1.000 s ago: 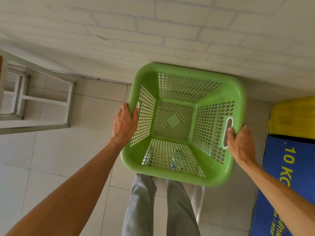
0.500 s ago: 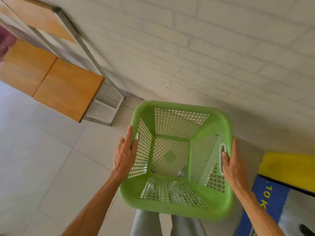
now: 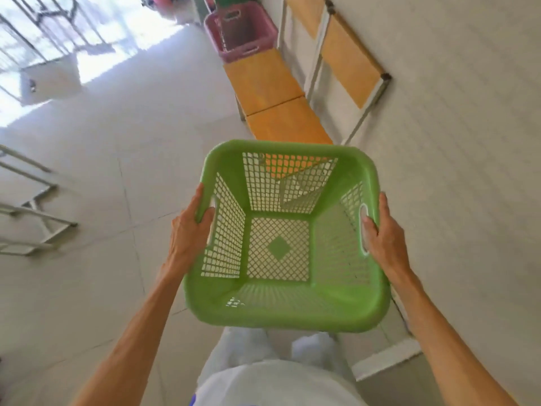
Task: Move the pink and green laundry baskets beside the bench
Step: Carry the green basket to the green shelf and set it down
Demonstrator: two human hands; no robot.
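Note:
I carry an empty green mesh laundry basket [image 3: 287, 306] in front of my body, off the floor. My left hand [image 3: 188, 230] grips its left handle slot and my right hand [image 3: 383, 232] grips the right one. The bench [image 3: 275, 92], with orange wooden seat panels on a grey metal frame, runs along the white brick wall just beyond the basket. A pink laundry basket [image 3: 243, 27] stands on the floor at the bench's far end.
Pale floor tiles [image 3: 123, 148] spread to the left. A grey metal frame [image 3: 32, 218] sits at the left edge. A white box [image 3: 49, 80] stands in bright light near a railing at the top left. The white brick wall [image 3: 456, 142] bounds the right side.
My view has swung left along the wall, so the bench and pink basket now show. The blue and yellow items on the right have left view. Both hands keep hold of the green basket.

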